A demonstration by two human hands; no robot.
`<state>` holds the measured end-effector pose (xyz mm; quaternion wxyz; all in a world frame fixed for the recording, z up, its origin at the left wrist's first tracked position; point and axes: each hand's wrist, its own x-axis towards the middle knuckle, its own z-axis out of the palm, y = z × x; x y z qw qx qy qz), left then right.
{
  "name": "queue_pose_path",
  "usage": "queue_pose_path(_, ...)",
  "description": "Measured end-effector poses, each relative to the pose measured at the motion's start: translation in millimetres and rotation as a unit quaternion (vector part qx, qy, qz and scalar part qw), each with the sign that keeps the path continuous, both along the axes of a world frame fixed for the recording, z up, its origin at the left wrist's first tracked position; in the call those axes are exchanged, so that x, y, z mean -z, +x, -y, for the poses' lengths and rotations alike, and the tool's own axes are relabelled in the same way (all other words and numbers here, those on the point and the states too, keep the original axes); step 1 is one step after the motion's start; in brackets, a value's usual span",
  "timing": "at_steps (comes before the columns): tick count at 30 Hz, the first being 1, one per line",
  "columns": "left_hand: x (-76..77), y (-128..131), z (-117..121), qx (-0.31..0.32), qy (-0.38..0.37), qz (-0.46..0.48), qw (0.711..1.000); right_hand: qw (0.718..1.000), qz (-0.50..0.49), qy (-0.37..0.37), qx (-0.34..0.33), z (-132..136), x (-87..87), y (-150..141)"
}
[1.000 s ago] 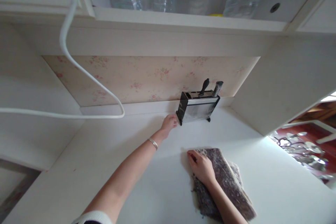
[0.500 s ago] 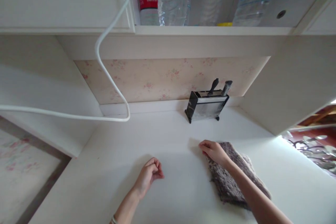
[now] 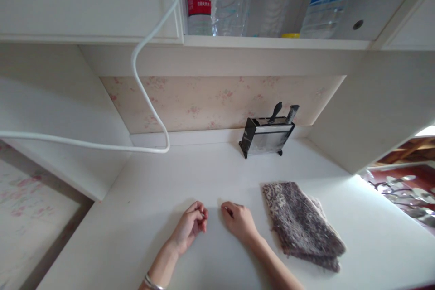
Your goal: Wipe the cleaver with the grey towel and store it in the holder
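Note:
My left hand (image 3: 189, 226) rests on the white counter (image 3: 217, 176) with its fingers curled in loosely and nothing in them. Just to its right lies my right hand (image 3: 239, 220), fingers also curled, empty, knuckles up. A folded grey-brown mottled cloth (image 3: 301, 224) lies flat on the counter to the right of my right hand, a short gap away from it. At the back of the counter a metal knife block (image 3: 267, 138) stands against the wall, with two dark knife handles sticking out of its top.
A white cable (image 3: 149, 95) loops down from the upper shelf across the floral backsplash. Several plastic water bottles (image 3: 231, 0) stand on the shelf above. A white side panel (image 3: 377, 113) closes the counter on the right. The counter's left edge drops to a floral floor.
My left hand drew back from the knife block to the near counter and curled. My right hand let go of the cloth and moved left beside the left hand.

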<state>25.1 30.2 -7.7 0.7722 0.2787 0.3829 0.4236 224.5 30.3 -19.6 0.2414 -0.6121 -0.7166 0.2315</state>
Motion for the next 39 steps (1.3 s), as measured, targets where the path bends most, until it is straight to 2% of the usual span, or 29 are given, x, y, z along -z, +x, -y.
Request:
queue_pose_path(26, -4.8, 1.4, 3.5, 0.001, 0.007, 0.017, 1.000, 0.999, 0.030, 0.024, -0.019, 6.0, -2.5, -0.6)
queue_pose_path(39, 5.0, 2.4, 2.2, -0.007, 0.016, 0.014, 1.000, 0.999, 0.033, 0.009, -0.021, 4.9, -5.4, -1.4)
